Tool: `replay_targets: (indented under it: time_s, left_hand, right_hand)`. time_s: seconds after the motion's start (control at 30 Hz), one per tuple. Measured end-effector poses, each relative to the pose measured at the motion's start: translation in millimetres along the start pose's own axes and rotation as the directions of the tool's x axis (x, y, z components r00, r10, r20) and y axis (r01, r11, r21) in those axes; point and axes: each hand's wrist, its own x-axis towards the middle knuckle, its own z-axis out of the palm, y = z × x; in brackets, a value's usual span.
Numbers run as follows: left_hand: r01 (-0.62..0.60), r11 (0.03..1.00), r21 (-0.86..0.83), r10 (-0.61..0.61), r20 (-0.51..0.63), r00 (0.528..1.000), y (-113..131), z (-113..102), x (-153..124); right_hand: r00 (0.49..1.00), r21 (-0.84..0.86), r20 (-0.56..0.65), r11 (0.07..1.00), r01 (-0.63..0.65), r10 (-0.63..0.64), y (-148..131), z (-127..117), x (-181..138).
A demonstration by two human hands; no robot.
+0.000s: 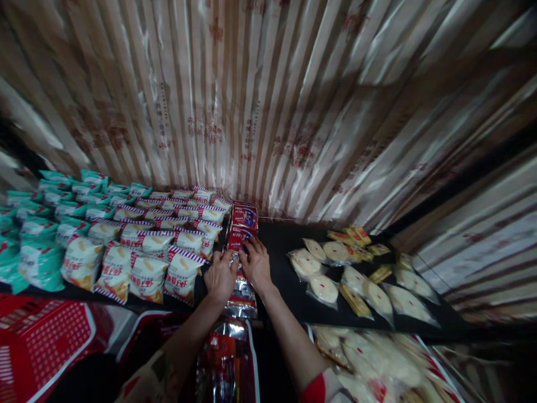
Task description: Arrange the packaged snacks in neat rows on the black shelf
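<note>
A column of red snack packets [243, 217] lies on the black shelf [277, 263], with silver-edged packets [241, 294] at its near end. My left hand [220, 274] is closed with thumb and fingertips on the left edge of a red packet in this column. From the other side, my right hand [255, 267] grips the same packet, its bent fingers over the top. The hands are almost touching and hide most of that packet. Just left of them stand several rows of white snack bags [181, 277] with striped tops.
Teal bags [42, 263] stand in rows at the far left. Wrapped round flatbreads [324, 289] and small yellow packets [356, 299] lie to the right. Below the shelf are a red basket [46, 347] and a box of more flatbreads [377, 364]. Plastic sheeting [251, 101] hangs behind.
</note>
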Motion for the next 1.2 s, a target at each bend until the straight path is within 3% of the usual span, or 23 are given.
replay_targets:
  time_s: [0.13, 0.23, 0.3, 0.37, 0.43, 0.5, 0.53, 0.67, 0.8, 1.0, 1.1, 1.2]
  left_hand:
    - [-0.058, 0.998, 0.031, 0.061, -0.111, 0.992, -5.2, 0.5, -1.6]
    - [-0.176, 0.983, 0.06, 0.186, -0.285, 0.94, -6.6, -0.7, -9.2]
    - [-0.29, 0.957, -0.002, 0.271, -0.349, 0.897, -2.8, -1.0, -24.1]
    - [-0.422, 0.895, -0.146, 0.352, -0.353, 0.867, 4.7, 0.2, -48.4]
    - [-0.503, 0.804, -0.316, 0.421, -0.294, 0.858, 13.0, 2.1, -78.3]
    - [-0.455, 0.765, -0.455, 0.387, -0.24, 0.89, 18.4, 2.4, -106.4]
    - [-0.423, 0.744, -0.516, 0.361, -0.221, 0.906, 19.2, 1.2, -117.9]
    - [-0.303, 0.695, -0.653, 0.273, -0.15, 0.95, 11.8, -11.1, -144.6]
    - [-0.287, 0.749, -0.598, 0.241, -0.158, 0.957, 1.6, -26.1, -160.4]
    - [-0.429, 0.758, -0.492, 0.329, -0.28, 0.902, -8.3, -41.1, -180.0]
    - [-0.461, 0.766, -0.448, 0.362, -0.292, 0.885, -16.8, -47.1, -187.1]
    - [-0.487, 0.762, -0.426, 0.361, -0.344, 0.867, -27.5, -50.9, -197.9]
  right_hand:
    - [0.996, 0.087, -0.092, 0.996, 0.02, -0.012, -3.1, -4.6, -3.1]
    - [0.989, 0.229, -0.147, 0.973, 0.025, 0.01, -11.9, -17.0, -10.5]
    - [0.988, 0.414, -0.143, 0.91, 0.002, 0.063, -20.8, -27.2, -18.8]
    - [0.979, 0.666, -0.082, 0.741, -0.083, 0.184, -31.2, -36.7, -29.1]
    - [0.95, 0.864, 0.031, 0.469, -0.181, 0.31, -41.0, -44.6, -40.7]
    - [0.918, 0.942, 0.127, 0.243, -0.23, 0.375, -48.5, -51.5, -53.4]
    - [0.91, 0.952, 0.157, 0.186, -0.242, 0.383, -51.4, -54.6, -60.1]
    - [0.919, 0.945, 0.229, 0.151, -0.289, 0.321, -62.7, -65.3, -85.7]
    - [0.93, 0.95, 0.276, 0.078, -0.302, 0.242, -81.5, -72.1, -101.1]
    - [0.964, 0.969, 0.244, -0.052, -0.24, 0.104, -109.1, -80.5, -108.9]
    - [0.958, 0.96, 0.281, -0.033, -0.279, 0.062, -120.8, -84.5, -112.8]
    - [0.952, 0.957, 0.284, 0.021, -0.288, 0.115, -132.1, -88.7, -114.2]
